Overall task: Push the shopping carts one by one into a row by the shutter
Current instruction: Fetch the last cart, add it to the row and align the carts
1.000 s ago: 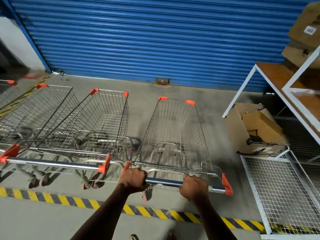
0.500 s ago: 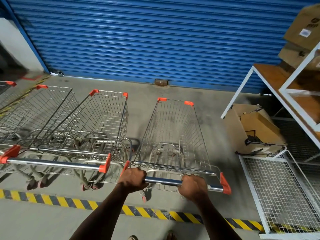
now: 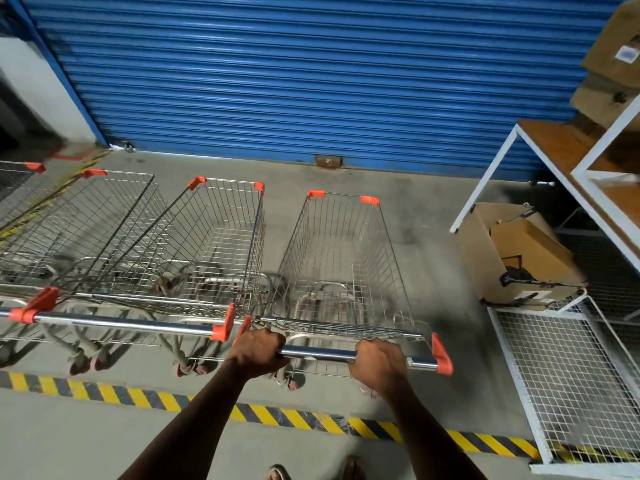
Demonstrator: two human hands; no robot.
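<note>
third cart almost in the row

i held the handle (image 3: 346, 355) of the cart (image 3: 341, 268) with both hands. my left hand (image 3: 258, 351) had its grip closed around the bar near the left orange end cap, and my right hand (image 3: 379, 367) had its grip closed around the bar more to the right. the cart pointed its nose at the blue shutter (image 3: 311, 74), with bare floor between them.

just beside it on the left stood a parked cart (image 3: 207, 244), and further left another cart (image 3: 79, 230), both facing the shutter. a corner of one more basket showed at the left edge. the handle of my cart was a little closer to me than the neighbour handle (image 3: 121, 323), so i judged this cart needed one small push forward to be level with the row.

on the right were a cardboard box (image 3: 519, 254) and a white rack (image 3: 571, 375), near my cart but apart from it. if more carts waited behind me, i could not tell.
</note>
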